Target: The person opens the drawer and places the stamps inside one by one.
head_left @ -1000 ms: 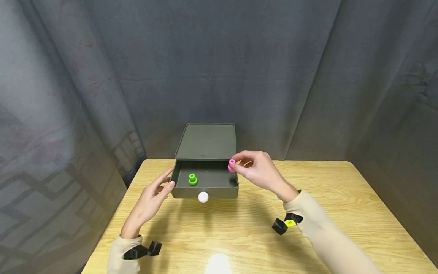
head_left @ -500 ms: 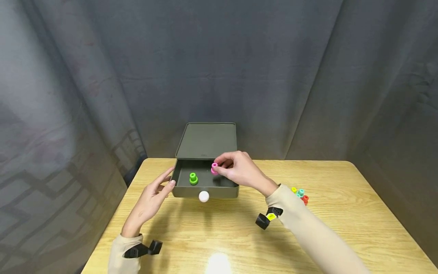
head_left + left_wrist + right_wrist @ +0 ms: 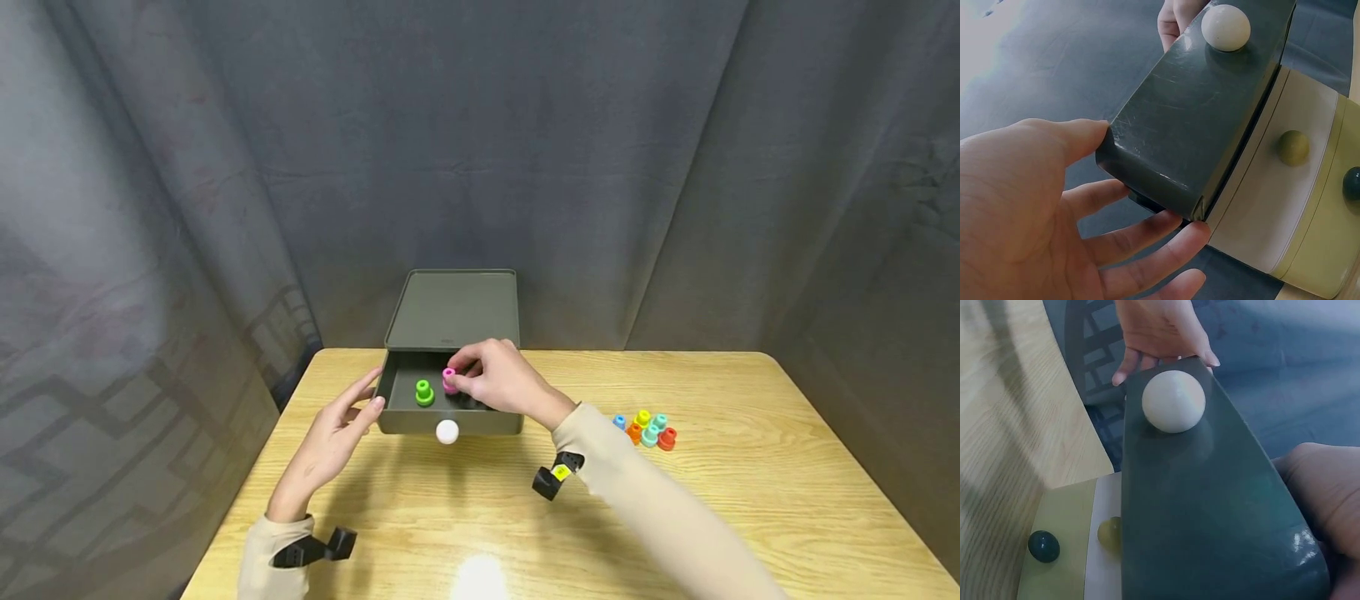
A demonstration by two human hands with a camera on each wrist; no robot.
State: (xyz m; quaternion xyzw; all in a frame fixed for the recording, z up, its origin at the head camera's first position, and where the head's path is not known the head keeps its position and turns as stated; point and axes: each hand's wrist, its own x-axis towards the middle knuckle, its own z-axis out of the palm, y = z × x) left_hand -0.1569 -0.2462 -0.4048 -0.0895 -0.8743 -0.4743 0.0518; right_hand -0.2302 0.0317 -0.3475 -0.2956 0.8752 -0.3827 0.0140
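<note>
The dark grey-green drawer [image 3: 480, 422] of a small cabinet [image 3: 457, 308] stands pulled out, a white ball knob [image 3: 447, 431] on its front. At its left front corner my left hand [image 3: 330, 442] holds the drawer, thumb and fingers on either side of the corner in the left wrist view. Over the drawer's inside, my right hand [image 3: 506, 379] pinches a pink stepped peg [image 3: 449, 380] with a hole in its top. Just left of it, a green peg [image 3: 424, 393] of the same shape stands upright in the drawer. In the right wrist view the drawer front hides the fingertips.
On the table [image 3: 720, 500], right of the cabinet, several pegs cluster, among them a yellow peg [image 3: 642, 418], a red peg [image 3: 667, 438] and a blue peg [image 3: 619, 422]. Lower drawers, one white [image 3: 1266, 169] and one yellow [image 3: 1322, 250], have knobs sticking out. Grey curtains [image 3: 480, 167] hang behind.
My right hand has carried the pink peg leftward from the drawer's right side to beside the green peg. The pegs on the table have come into view. The left hand stays put.
</note>
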